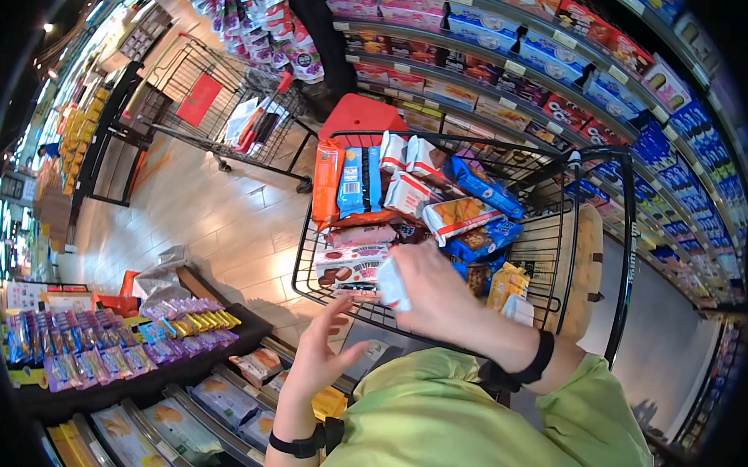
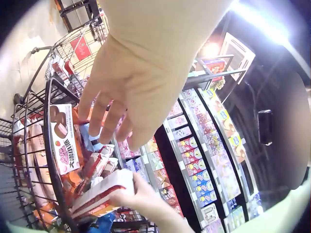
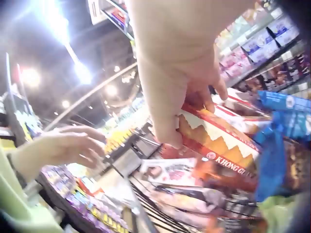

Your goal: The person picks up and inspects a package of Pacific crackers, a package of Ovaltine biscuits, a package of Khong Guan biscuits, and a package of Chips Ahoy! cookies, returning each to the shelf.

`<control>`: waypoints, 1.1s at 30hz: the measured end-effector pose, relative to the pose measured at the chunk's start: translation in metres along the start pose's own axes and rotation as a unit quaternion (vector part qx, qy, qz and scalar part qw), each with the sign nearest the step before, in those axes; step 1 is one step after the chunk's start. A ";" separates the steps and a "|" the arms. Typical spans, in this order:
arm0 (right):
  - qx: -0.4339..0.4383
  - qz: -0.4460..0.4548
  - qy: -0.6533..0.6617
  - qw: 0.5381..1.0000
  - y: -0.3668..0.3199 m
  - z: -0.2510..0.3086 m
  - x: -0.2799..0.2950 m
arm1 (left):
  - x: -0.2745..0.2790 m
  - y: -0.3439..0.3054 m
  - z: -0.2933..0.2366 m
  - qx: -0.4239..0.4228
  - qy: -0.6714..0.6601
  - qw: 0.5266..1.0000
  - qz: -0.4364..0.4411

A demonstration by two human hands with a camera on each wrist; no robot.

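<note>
My right hand [image 1: 438,293] grips a Khong Guan biscuit pack [image 3: 221,145] over the cart, thumb on one side and fingers on the other. In the head view only the white end of that pack shows beside the fingers. My left hand [image 1: 323,352] hovers just outside the cart's near-left rim, holding nothing, with fingers spread. A white wafer box with pink print [image 2: 65,138] stands near it inside the cart. Other packs fill the basket: an orange pack [image 1: 327,181], a light-blue pack [image 1: 359,181], white-and-red biscuit packs [image 1: 411,193] and blue cookie bags [image 1: 484,240].
The black wire shopping cart [image 1: 299,259] stands beside shelves of boxed snacks [image 1: 515,52]. A second cart [image 1: 204,101] is farther up the aisle on the tiled floor [image 1: 200,205]. At the lower left is a display of small snack packs [image 1: 102,347].
</note>
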State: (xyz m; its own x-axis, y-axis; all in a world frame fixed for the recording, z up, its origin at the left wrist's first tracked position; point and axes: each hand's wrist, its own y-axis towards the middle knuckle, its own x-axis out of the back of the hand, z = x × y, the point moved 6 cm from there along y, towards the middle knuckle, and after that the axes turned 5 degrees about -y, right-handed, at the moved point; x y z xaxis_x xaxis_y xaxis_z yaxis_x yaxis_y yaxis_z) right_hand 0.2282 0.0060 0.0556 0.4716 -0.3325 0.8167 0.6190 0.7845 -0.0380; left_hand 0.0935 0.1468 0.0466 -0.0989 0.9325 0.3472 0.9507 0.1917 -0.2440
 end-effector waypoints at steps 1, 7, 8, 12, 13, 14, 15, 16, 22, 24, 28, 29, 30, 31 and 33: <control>0.031 -0.036 -0.019 0.999 -0.006 0.024 0.010 | -0.001 0.000 -0.006 0.000 -0.028 1.000 -0.004; 0.128 -0.079 -0.002 0.989 -0.024 0.105 0.023 | -0.001 0.003 -0.024 -0.142 -0.052 0.988 -0.022; 0.132 -0.089 0.011 0.987 -0.026 0.111 0.022 | 0.002 0.001 -0.021 -0.136 -0.088 0.986 -0.048; 0.190 -0.059 0.118 0.973 -0.025 0.118 0.029 | 0.021 -0.005 0.013 -0.039 -0.330 0.937 -0.108; 0.222 -0.038 0.174 0.959 -0.027 0.119 0.033 | 0.022 -0.008 0.023 0.015 -0.433 0.894 -0.112; 0.203 -0.037 0.175 0.963 -0.027 0.114 0.035 | 0.025 -0.016 0.017 -0.060 -0.546 0.826 -0.129; 0.204 -0.036 0.175 0.963 -0.027 0.108 0.034 | 0.036 -0.026 0.002 -0.109 -0.446 0.882 -0.105; 0.154 -0.064 0.135 0.977 -0.023 0.092 0.032 | 0.043 -0.031 -0.003 -0.134 -0.428 0.886 -0.118; -0.053 0.017 0.381 0.923 -0.010 0.021 -0.013 | 0.063 -0.059 0.013 -0.179 -0.506 0.834 -0.126; -0.113 0.153 0.535 0.823 -0.014 0.019 -0.032 | 0.060 -0.071 0.026 -0.171 -0.543 0.808 -0.153; -0.145 0.157 0.659 0.721 -0.011 0.016 -0.042 | 0.055 -0.078 0.030 -0.113 -0.492 0.841 -0.194; -0.138 0.164 0.654 0.726 -0.007 0.016 -0.038 | 0.056 -0.081 0.032 -0.106 -0.490 0.842 -0.198; -0.134 0.147 0.645 0.738 -0.005 0.014 -0.038 | 0.058 -0.085 0.027 -0.117 -0.478 0.844 -0.214; -0.130 0.126 0.636 0.750 -0.003 0.013 -0.038 | 0.060 -0.092 0.024 -0.127 -0.467 0.845 -0.227; -0.135 0.116 0.669 0.721 -0.003 0.017 -0.034 | 0.060 -0.108 0.031 -0.094 -0.583 0.778 -0.215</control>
State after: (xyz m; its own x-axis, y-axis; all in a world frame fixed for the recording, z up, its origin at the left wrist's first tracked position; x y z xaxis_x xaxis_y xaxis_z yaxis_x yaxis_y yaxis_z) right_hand 0.1995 0.0243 0.0374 0.6543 -0.5574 -0.5111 0.4397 0.8302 -0.3427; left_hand -0.0247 0.1920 0.0656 -0.5148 0.4602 -0.7233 0.7718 0.6161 -0.1573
